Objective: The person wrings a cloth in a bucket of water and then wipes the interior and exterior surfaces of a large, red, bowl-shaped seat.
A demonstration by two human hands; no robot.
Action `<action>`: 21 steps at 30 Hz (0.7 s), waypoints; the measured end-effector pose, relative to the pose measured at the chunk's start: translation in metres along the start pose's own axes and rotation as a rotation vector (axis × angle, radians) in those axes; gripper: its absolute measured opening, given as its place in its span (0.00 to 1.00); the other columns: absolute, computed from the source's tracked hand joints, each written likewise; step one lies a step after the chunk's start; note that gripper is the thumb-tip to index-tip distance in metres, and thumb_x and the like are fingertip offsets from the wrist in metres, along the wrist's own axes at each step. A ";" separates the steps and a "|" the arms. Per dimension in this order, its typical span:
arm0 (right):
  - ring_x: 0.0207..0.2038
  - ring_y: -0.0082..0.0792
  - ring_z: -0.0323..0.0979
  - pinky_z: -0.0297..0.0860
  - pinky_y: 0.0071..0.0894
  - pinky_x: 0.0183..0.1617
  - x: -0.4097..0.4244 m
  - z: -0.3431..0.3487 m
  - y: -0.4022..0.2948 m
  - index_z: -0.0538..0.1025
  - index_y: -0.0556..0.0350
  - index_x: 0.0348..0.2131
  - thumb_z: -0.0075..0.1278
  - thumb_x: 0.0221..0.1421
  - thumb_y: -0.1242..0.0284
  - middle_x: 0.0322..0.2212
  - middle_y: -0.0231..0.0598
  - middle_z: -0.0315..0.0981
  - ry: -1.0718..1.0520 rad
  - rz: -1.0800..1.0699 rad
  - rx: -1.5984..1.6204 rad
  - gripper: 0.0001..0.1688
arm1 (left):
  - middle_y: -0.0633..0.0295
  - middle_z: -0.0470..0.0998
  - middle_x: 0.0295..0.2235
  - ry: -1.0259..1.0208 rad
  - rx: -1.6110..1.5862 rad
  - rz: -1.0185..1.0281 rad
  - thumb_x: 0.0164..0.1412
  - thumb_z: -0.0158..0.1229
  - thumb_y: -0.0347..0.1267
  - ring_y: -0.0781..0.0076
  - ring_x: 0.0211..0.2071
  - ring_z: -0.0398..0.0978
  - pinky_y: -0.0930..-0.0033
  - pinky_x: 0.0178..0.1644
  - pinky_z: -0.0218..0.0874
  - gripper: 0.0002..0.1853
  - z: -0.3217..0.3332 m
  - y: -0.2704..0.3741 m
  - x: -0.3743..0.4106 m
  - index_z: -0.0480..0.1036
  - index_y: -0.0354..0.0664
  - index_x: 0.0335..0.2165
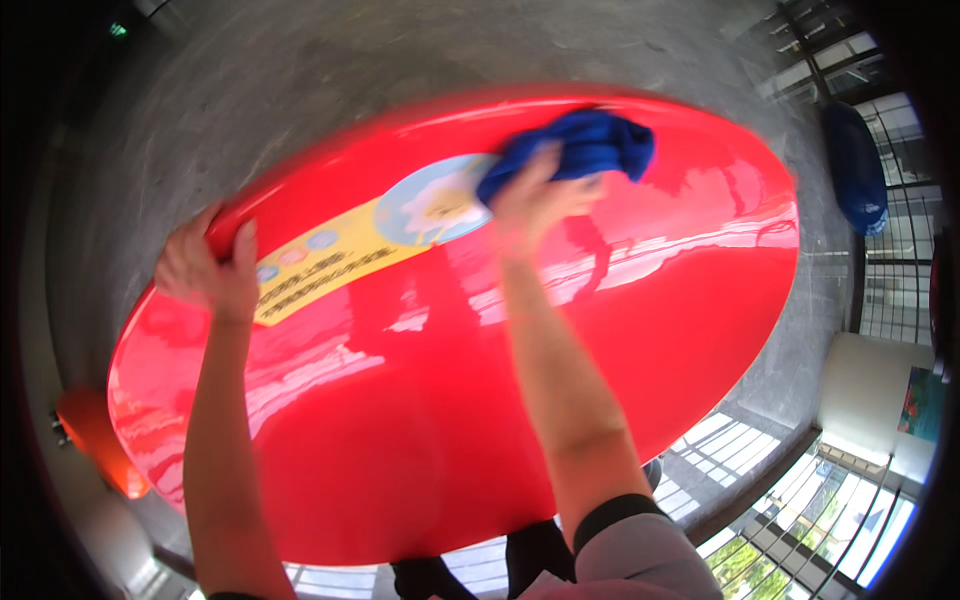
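A large, glossy red shell with an oval outline [420, 450] fills the space before me. It bears a yellow strip-shaped sticker [330, 262] with writing, joined to a light blue oval sticker [431, 199] with a pale picture. My left hand [206, 262] grips the shell's upper left edge, thumb on the near face and fingers over the far side. In my right hand [544, 191], blurred by motion, is a bunched blue cloth [592, 146]. The cloth lies against the upper part of the shell, overlapping the right end of the oval sticker.
Grey concrete floor [360, 67] surrounds the shell. An orange rounded object [105, 442] stands at the left, and a dark blue one [855, 169] at the far right. Barred windows [810, 517] line the right side, beside a pale wall [855, 397] with a picture.
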State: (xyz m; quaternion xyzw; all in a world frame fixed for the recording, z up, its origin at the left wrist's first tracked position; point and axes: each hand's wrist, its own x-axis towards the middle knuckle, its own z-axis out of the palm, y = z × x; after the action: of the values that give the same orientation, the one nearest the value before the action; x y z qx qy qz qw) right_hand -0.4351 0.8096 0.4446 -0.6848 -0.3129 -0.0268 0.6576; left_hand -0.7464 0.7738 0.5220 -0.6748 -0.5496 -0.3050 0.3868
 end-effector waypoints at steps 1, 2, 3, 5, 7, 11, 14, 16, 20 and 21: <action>0.58 0.68 0.48 0.46 0.67 0.59 -0.032 0.005 -0.010 0.68 0.60 0.48 0.55 0.53 0.62 0.58 0.70 0.49 -0.061 -0.202 0.014 0.28 | 0.69 0.76 0.38 0.018 0.015 0.014 0.59 0.55 0.56 0.64 0.41 0.71 0.57 0.48 0.54 0.22 -0.002 -0.005 -0.001 0.77 0.55 0.41; 0.58 0.68 0.48 0.48 0.67 0.58 -0.058 0.007 -0.015 0.70 0.58 0.46 0.57 0.51 0.61 0.57 0.69 0.50 -0.117 -0.416 0.024 0.27 | 0.71 0.76 0.37 0.030 0.019 0.015 0.59 0.53 0.57 0.65 0.40 0.72 0.58 0.47 0.54 0.23 0.003 -0.005 -0.004 0.77 0.55 0.41; 0.58 0.66 0.49 0.49 0.66 0.57 -0.059 0.001 -0.027 0.71 0.54 0.44 0.59 0.46 0.62 0.57 0.64 0.52 -0.297 -0.546 0.020 0.27 | 0.72 0.76 0.36 0.036 0.046 0.021 0.60 0.51 0.58 0.66 0.40 0.72 0.58 0.47 0.54 0.24 0.003 -0.013 -0.008 0.77 0.56 0.41; 0.57 0.62 0.51 0.52 0.62 0.56 -0.034 -0.017 -0.042 0.74 0.46 0.41 0.62 0.34 0.65 0.55 0.54 0.57 -0.625 -0.731 0.020 0.29 | 0.71 0.76 0.37 0.002 0.060 0.026 0.61 0.48 0.59 0.65 0.39 0.71 0.58 0.46 0.54 0.26 0.001 -0.018 -0.011 0.76 0.55 0.42; 0.55 0.60 0.54 0.54 0.61 0.55 0.014 -0.028 -0.016 0.74 0.42 0.41 0.59 0.27 0.66 0.53 0.48 0.59 -0.647 -0.817 -0.080 0.32 | 0.70 0.76 0.37 -0.009 0.062 0.027 0.61 0.47 0.60 0.65 0.39 0.71 0.59 0.46 0.53 0.27 0.000 -0.024 -0.008 0.76 0.54 0.42; 0.61 0.68 0.48 0.48 0.68 0.61 0.170 -0.033 0.106 0.63 0.64 0.57 0.46 0.58 0.67 0.59 0.68 0.51 0.026 -0.645 -0.155 0.30 | 0.68 0.75 0.36 -0.003 0.036 0.023 0.64 0.43 0.59 0.64 0.38 0.70 0.58 0.46 0.52 0.28 -0.001 -0.017 -0.001 0.76 0.52 0.41; 0.63 0.64 0.47 0.51 0.54 0.65 0.273 -0.061 0.161 0.59 0.72 0.59 0.43 0.63 0.52 0.61 0.70 0.45 0.056 0.033 -0.106 0.42 | 0.67 0.75 0.35 0.009 0.030 0.034 0.65 0.41 0.59 0.63 0.37 0.70 0.58 0.46 0.52 0.29 0.001 -0.012 0.000 0.75 0.50 0.41; 0.63 0.63 0.49 0.52 0.53 0.65 0.255 -0.050 0.150 0.57 0.78 0.58 0.43 0.63 0.51 0.61 0.72 0.44 0.133 0.282 -0.243 0.45 | 0.67 0.75 0.36 0.019 0.039 0.040 0.65 0.40 0.59 0.63 0.37 0.71 0.58 0.45 0.52 0.29 0.000 -0.013 -0.001 0.75 0.50 0.41; 0.66 0.71 0.36 0.38 0.67 0.66 0.038 -0.006 0.062 0.42 0.68 0.65 0.51 0.57 0.72 0.63 0.71 0.36 -0.028 -0.312 -0.091 0.48 | 0.68 0.75 0.35 0.028 0.059 0.060 0.65 0.40 0.58 0.63 0.37 0.70 0.59 0.44 0.52 0.28 0.001 -0.018 -0.002 0.75 0.49 0.41; 0.66 0.71 0.32 0.34 0.69 0.66 -0.017 -0.006 0.013 0.48 0.66 0.63 0.52 0.53 0.75 0.63 0.69 0.37 -0.195 -0.124 0.182 0.45 | 0.68 0.75 0.35 0.017 0.087 0.073 0.65 0.40 0.58 0.63 0.37 0.70 0.59 0.44 0.52 0.28 -0.006 -0.025 -0.004 0.75 0.49 0.41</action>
State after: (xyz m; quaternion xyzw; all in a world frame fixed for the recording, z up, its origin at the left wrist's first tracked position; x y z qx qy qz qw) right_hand -0.4402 0.7978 0.4261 -0.6011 -0.4182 0.0276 0.6805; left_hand -0.7718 0.7691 0.5262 -0.6744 -0.5340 -0.2720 0.4313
